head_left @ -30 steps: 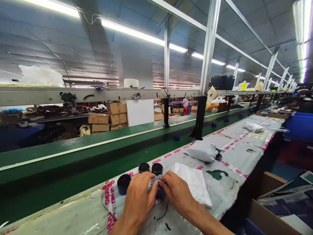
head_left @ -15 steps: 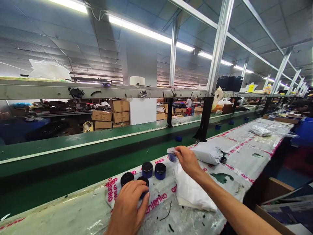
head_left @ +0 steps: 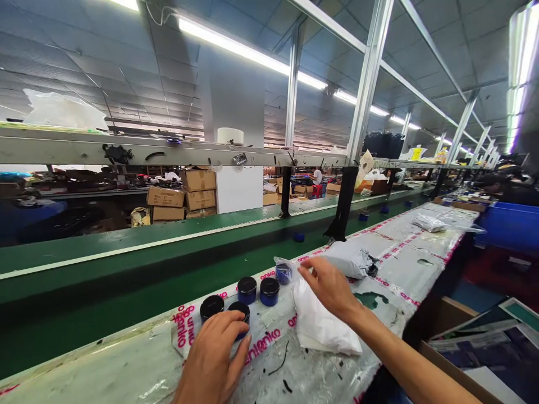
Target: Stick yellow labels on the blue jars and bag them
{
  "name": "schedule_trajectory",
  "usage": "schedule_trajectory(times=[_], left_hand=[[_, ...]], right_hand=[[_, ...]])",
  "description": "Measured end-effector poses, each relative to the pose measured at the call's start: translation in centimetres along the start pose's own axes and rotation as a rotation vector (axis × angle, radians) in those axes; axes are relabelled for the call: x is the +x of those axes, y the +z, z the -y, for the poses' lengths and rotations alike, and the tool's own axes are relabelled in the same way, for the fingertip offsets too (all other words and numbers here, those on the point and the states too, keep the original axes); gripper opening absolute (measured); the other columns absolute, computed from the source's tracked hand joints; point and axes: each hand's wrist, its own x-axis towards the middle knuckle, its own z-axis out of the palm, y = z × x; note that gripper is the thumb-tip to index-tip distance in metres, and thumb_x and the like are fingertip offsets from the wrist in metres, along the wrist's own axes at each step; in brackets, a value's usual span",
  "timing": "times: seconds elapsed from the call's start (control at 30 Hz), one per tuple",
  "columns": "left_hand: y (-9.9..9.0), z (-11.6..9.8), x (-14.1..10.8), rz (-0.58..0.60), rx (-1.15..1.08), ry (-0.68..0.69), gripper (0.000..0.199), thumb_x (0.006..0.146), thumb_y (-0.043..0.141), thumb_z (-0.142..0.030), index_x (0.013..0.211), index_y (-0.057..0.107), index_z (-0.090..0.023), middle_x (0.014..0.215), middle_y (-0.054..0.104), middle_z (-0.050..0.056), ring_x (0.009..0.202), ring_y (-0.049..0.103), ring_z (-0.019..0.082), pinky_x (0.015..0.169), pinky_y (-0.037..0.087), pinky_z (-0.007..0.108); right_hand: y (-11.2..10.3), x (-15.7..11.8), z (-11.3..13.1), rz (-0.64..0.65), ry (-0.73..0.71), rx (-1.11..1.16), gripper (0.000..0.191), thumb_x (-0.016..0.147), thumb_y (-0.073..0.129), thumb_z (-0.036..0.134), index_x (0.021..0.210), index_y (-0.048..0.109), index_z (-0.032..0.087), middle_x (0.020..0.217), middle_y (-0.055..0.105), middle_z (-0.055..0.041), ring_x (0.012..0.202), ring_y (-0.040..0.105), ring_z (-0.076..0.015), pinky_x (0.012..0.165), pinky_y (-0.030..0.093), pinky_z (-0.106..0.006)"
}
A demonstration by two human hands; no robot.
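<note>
Several dark blue jars with black lids stand grouped on the plastic-covered bench. My left hand [head_left: 217,353] has its fingers curved by the nearest jar [head_left: 240,311], partly covering it, thumb apart. Beyond it are a left jar [head_left: 211,306], a middle jar [head_left: 247,290] and a right jar [head_left: 269,292]. A jar in a clear plastic bag [head_left: 283,273] stands at the right end of the group. Just right of it, my right hand [head_left: 330,283] is open, fingertips near the bag's loose edge. Below that hand lies a stack of thin white sheets or bags [head_left: 324,322].
Behind the bench runs a green conveyor belt [head_left: 177,286] carrying small blue items, one [head_left: 298,238] close by. A grey-white plastic package [head_left: 347,259] lies past my right hand. A black-wrapped post [head_left: 343,205] rises at the bench's far edge. An open carton [head_left: 452,314] stands lower right.
My right hand has let go of the bagged jar, which now stands on the bench beside the others. My left hand keeps its place by the nearest jar. The view has turned slightly right.
</note>
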Motion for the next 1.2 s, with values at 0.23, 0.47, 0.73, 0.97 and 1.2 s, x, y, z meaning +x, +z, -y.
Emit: schedule_trajectory(times=[0.23,0.47,0.73,0.97,1.2], left_hand=[[0.5,-0.4,0.5,0.035,-0.042,-0.013,0.012,0.094,0.058,-0.025,0.099,0.069,-0.027,0.111,0.074,0.006,0.103,0.071,0.027,0.089,0.061,0.047],[0.7,-1.1,0.7,0.063,-0.078,-0.018,0.011,0.095,0.057,-0.024,0.098,0.067,-0.026,0.11,0.073,0.007,0.103,0.069,0.027,0.089,0.06,0.047],[3.2,-4.5,2.1,0.142,-0.273,-0.05,0.013,0.087,0.061,-0.015,0.095,0.068,-0.023,0.109,0.072,0.008,0.1,0.068,0.027,0.089,0.055,0.044],[5.7,-8.7,4.8,0.313,-0.631,-0.423,0.015,0.081,0.07,-0.029,0.094,0.069,-0.02,0.094,0.071,0.005,0.088,0.064,0.025,0.079,0.046,0.036],[5.1,-8.6,5.9,0.329,-1.423,-0.682,0.034,0.061,0.084,-0.033,0.073,0.056,-0.018,0.067,0.064,0.0,0.065,0.059,0.016,0.065,0.042,0.028]], right_hand=[[1.8,-9.3,0.1,0.143,-0.31,-0.444,0.016,0.076,0.073,0.008,0.088,0.073,0.019,0.096,0.072,-0.0101,0.087,0.068,-0.0316,0.062,0.053,-0.036],[2.3,-9.3,-0.7,0.159,-0.073,-0.152,0.028,0.08,0.057,-0.003,0.081,0.072,0.022,0.089,0.072,-0.0068,0.081,0.067,-0.0256,0.063,0.046,-0.031],[-0.1,-7.1,-1.8,0.351,0.337,0.637,0.034,0.086,0.056,0.047,0.074,0.07,0.019,0.064,0.065,-0.0011,0.06,0.057,-0.0166,0.056,0.04,-0.027],[-2.0,-7.2,0.5,0.405,0.511,1.18,0.033,0.074,0.08,0.047,0.079,0.066,0.018,0.072,0.062,0.0016,0.064,0.055,-0.0117,0.058,0.045,-0.023],[-1.0,-7.5,2.0,0.573,0.525,1.592,0.038,0.072,0.087,0.04,0.078,0.057,0.018,0.068,0.055,0.0045,0.056,0.049,-0.0077,0.048,0.041,-0.019]])
